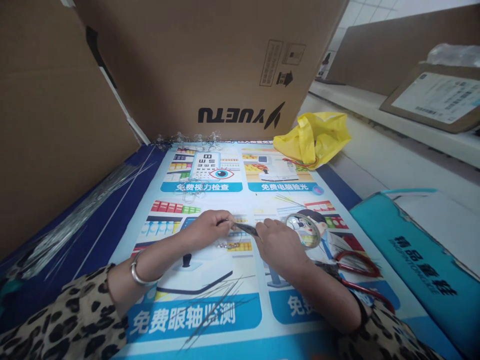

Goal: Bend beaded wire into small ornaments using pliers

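My left hand (210, 230) is closed in a pinch at the centre of the printed sheet, on a thin wire. From this wire hangs a loop with small clear beads (229, 245). My right hand (279, 247) is wrapped round pliers (245, 229), whose dark jaws point left and meet the wire at my left fingertips. Whether the jaws grip the wire is too small to tell. Just right of my right hand lies a round clear dish (304, 230) with a rim. Red-handled scissors (358, 265) lie partly under my right forearm.
Loose wires (210, 305) lie in front, and a wire bundle (82, 220) lies at left. Beaded wire pieces (191, 140) sit along the back. Large cardboard boxes (195, 60) wall the back and left. A yellow plastic bag (315, 137) and a teal box (416, 255) stand at right.
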The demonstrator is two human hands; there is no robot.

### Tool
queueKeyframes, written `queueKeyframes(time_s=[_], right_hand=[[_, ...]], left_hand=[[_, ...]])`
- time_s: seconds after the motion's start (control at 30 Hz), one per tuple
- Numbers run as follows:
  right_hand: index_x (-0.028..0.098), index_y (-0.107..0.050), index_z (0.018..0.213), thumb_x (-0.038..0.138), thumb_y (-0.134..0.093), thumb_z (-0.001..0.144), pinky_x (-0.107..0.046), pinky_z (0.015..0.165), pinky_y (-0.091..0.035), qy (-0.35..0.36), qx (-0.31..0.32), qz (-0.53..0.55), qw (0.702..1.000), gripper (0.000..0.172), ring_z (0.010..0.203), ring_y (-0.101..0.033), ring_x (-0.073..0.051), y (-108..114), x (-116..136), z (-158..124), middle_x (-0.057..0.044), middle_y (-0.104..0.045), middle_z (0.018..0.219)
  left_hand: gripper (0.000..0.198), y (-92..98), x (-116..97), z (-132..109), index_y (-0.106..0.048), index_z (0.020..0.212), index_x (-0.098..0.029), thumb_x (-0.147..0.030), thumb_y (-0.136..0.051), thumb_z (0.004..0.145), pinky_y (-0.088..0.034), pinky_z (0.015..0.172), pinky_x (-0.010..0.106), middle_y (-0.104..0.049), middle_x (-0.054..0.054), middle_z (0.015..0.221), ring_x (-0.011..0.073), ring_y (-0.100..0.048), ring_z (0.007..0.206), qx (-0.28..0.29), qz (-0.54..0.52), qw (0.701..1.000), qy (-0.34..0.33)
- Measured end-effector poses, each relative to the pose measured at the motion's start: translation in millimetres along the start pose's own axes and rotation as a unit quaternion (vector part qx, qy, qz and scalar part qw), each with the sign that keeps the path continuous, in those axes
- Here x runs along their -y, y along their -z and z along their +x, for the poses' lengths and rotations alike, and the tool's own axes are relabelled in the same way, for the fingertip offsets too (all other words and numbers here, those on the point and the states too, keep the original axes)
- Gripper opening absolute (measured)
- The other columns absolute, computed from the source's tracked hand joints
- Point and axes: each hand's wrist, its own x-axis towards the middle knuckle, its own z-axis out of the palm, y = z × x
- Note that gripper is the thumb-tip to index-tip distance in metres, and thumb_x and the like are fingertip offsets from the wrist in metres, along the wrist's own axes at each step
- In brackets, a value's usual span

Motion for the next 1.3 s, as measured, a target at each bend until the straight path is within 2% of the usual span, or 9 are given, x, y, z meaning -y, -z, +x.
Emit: queueKeyframes(time_s=[0.17, 0.37, 0.6, 0.77, 0.9, 1.0, 1.1, 1.2, 1.3], right_hand=[[0.019, -0.054, 0.086, 0.032, -0.038, 0.088, -0.026, 0.058, -0.031, -0.007, 0.0, 0.027, 1.0, 0.02, 0.076, -0.055, -0.019, 1, 0, 1, -0.006, -0.058, 0.084], [0.019, -0.051, 0.081, 0.036, -0.035, 0.09, -0.025, 0.06, -0.031, -0.017, -0.018, 0.136, 0.99, 0.026, 0.077, -0.053, -0.015, -3, -4, 4, -0.003, -0.057, 0.082], [0.018, -0.048, 0.07, 0.036, -0.041, 0.086, -0.023, 0.059, -0.033, 0.005, -0.05, 0.341, 0.939, 0.025, 0.066, -0.048, -0.012, -5, -10, 6, 0.0, -0.05, 0.07], [0.017, -0.055, 0.077, 0.037, -0.043, 0.085, -0.023, 0.06, -0.034, 0.041, -0.028, 0.43, 0.902, 0.025, 0.065, -0.048, -0.012, 1, -5, 3, 0.001, -0.051, 0.069], [0.016, -0.057, 0.082, 0.036, -0.048, 0.083, -0.024, 0.063, -0.035, 0.062, -0.026, 0.448, 0.891, 0.022, 0.07, -0.05, -0.012, 1, -2, 3, 0.0, -0.054, 0.074], [0.017, -0.057, 0.079, 0.034, -0.05, 0.083, -0.023, 0.064, -0.036, 0.048, -0.039, 0.442, 0.895, 0.018, 0.07, -0.051, -0.012, 0, -2, 3, 0.001, -0.055, 0.072], [0.017, -0.054, 0.072, 0.031, -0.052, 0.081, -0.022, 0.062, -0.036, 0.043, -0.048, 0.41, 0.91, 0.017, 0.068, -0.049, -0.012, 1, 1, 0, 0.001, -0.053, 0.07], [0.016, -0.057, 0.073, 0.031, -0.055, 0.08, -0.023, 0.064, -0.036, 0.134, -0.017, 0.378, 0.916, 0.016, 0.071, -0.05, -0.012, 4, 10, -7, -0.001, -0.054, 0.072], [0.018, -0.062, 0.089, 0.035, -0.057, 0.08, -0.025, 0.076, -0.037, 0.252, 0.032, 0.347, 0.903, 0.02, 0.083, -0.052, -0.014, 8, 21, -17, -0.003, -0.059, 0.083]], left_hand=[[0.018, 0.0, -5, -1, -0.056, 0.072, -0.016, -0.029, -0.045, 0.076, -0.029, 0.052, 0.02, -0.048, -0.005, 0.057, 0.0084, -0.038, 0.053, -0.012, -0.026, 0.999, 0.017], [0.017, -2.0, -7, -3, -0.053, 0.07, -0.016, -0.031, -0.049, 0.076, -0.027, 0.046, 0.019, -0.048, -0.005, 0.053, 0.0061, -0.035, 0.045, 0.012, -0.143, 0.989, 0.04], [0.021, -2.1, -3, -2, -0.054, 0.072, -0.014, -0.034, -0.054, 0.078, -0.025, 0.046, 0.018, -0.045, -0.005, 0.047, 0.0053, -0.036, 0.043, 0.024, -0.246, 0.968, 0.041], [0.019, -7.0, -6, -1, -0.052, 0.072, -0.015, -0.033, -0.055, 0.077, -0.021, 0.041, 0.018, -0.048, -0.005, 0.051, 0.0041, -0.036, 0.04, -0.03, -0.314, 0.946, 0.075], [0.018, -12.0, -5, -2, -0.054, 0.074, -0.014, -0.032, -0.056, 0.078, -0.029, 0.046, 0.017, -0.051, -0.004, 0.058, 0.0036, -0.043, 0.046, -0.065, -0.359, 0.93, 0.056], [0.018, -10.8, -4, -2, -0.053, 0.076, -0.014, -0.032, -0.054, 0.078, -0.032, 0.047, 0.017, -0.051, -0.004, 0.06, 0.0036, -0.045, 0.047, -0.088, -0.334, 0.936, 0.064], [0.012, -5.8, -1, 1, -0.052, 0.078, -0.016, -0.027, -0.054, 0.077, -0.033, 0.043, 0.016, -0.05, -0.005, 0.054, 0.0044, -0.044, 0.043, -0.105, -0.246, 0.96, 0.078], [0.012, -0.7, 1, 5, -0.05, 0.084, -0.017, -0.025, -0.053, 0.075, -0.034, 0.04, 0.017, -0.049, -0.007, 0.049, 0.0064, -0.045, 0.038, -0.091, -0.17, 0.978, 0.086], [0.012, 2.3, 2, 6, -0.052, 0.08, -0.017, -0.028, -0.052, 0.076, -0.036, 0.039, 0.017, -0.052, -0.004, 0.053, 0.0063, -0.045, 0.04, -0.091, -0.136, 0.983, 0.089]])
